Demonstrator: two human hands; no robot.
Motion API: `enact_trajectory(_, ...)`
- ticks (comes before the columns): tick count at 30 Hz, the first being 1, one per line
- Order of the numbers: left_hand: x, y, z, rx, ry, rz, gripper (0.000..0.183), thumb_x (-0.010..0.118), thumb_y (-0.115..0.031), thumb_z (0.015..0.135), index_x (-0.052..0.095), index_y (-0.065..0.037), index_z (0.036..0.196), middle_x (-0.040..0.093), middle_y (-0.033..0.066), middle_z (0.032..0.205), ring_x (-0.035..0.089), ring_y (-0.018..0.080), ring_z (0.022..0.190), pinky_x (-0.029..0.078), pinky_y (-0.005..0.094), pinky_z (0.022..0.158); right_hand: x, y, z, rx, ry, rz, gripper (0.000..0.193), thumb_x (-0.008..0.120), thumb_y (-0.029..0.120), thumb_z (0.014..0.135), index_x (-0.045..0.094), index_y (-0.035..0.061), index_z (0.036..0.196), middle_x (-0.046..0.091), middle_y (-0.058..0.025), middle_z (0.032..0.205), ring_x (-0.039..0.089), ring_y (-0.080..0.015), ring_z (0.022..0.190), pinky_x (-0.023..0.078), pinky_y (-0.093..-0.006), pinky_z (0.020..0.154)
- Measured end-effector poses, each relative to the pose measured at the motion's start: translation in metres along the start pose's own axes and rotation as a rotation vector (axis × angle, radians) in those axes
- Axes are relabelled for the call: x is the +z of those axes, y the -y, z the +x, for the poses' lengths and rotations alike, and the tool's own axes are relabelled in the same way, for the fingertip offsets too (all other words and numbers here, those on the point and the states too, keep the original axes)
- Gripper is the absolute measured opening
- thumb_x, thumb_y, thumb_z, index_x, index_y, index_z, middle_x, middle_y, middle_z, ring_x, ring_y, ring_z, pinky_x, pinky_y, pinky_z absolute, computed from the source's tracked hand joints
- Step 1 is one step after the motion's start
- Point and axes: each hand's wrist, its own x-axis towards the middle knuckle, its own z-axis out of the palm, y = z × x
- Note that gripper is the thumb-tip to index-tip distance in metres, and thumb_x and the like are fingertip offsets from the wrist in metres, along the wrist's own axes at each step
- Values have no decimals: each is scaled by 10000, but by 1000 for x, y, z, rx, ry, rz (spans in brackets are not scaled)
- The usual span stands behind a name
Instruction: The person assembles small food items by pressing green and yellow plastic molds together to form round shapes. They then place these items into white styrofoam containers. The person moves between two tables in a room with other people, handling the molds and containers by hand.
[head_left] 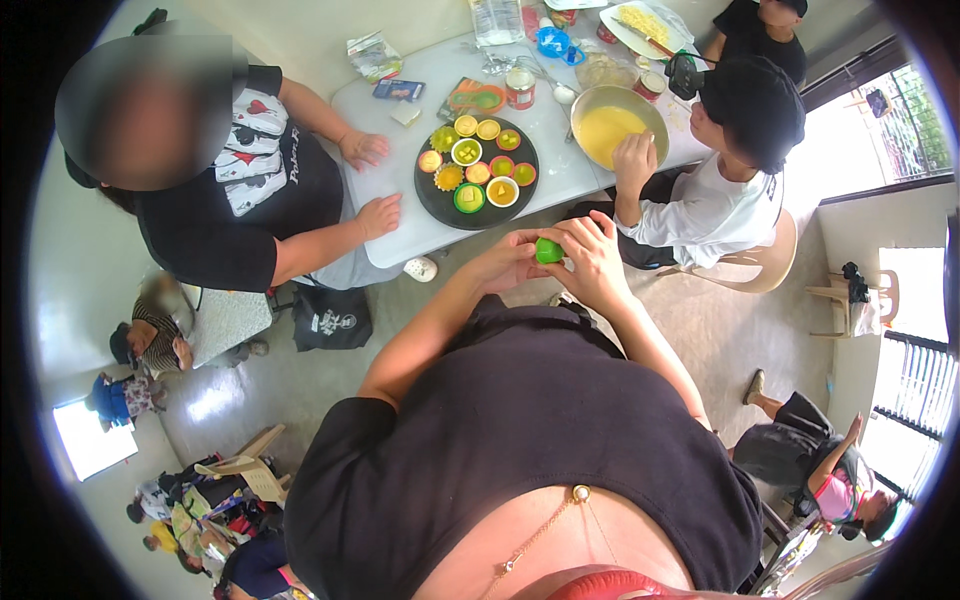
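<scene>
Head view: left grip (512,258) and right grip (590,254) pinching green cup (548,251); black tray (436,205) beyond, co-worker's hand (634,160) over bowl (603,97)

A person wears a plain black top (540,410) with loose short sleeves (345,440) and a wide scooped neckline, a fine gold-coloured chain (545,531) bearing a round pendant (581,494); left hand (505,260) and right hand (591,258) ungloved.

Pale walls (290,40), glossy grey floor (690,335), beige chairs (772,255), bright barred windows (908,385) at right
</scene>
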Motion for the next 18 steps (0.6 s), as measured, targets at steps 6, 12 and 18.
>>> enact_trajectory(6, 11, -22, -4, 43, -17, 113, 518, 687, -299, 811, 484, 4, 1179, 582, 67, 1066, 582, 173, 1013, 475, 348, 910, -2, 8, 12, -12, -39, 1, 446, 723, 277, 675, 591, 151, 1082, 557, 2, 993, 530, -182, 963, 312, -446, 966)
enact_trajectory(12, 3, -26, -5, 32, 20, 167, 500, 677, -283, 819, 489, 4, 1182, 578, 77, 1083, 580, 182, 1019, 477, 354, 900, -6, 12, 17, -43, -33, 31, 441, 736, 250, 660, 604, 126, 1063, 565, 2, 946, 537, -185, 937, 304, -442, 975)
enact_trajectory(18, 13, -23, 2, -63, 16, 19, 578, 719, -347, 765, 482, -48, 1199, 566, 51, 1151, 578, 169, 1040, 486, 328, 890, -13, 13, 19, -29, -26, -11, 371, 696, 230, 694, 614, 182, 1053, 561, 28, 912, 535, -161, 923, 302, -446, 976)
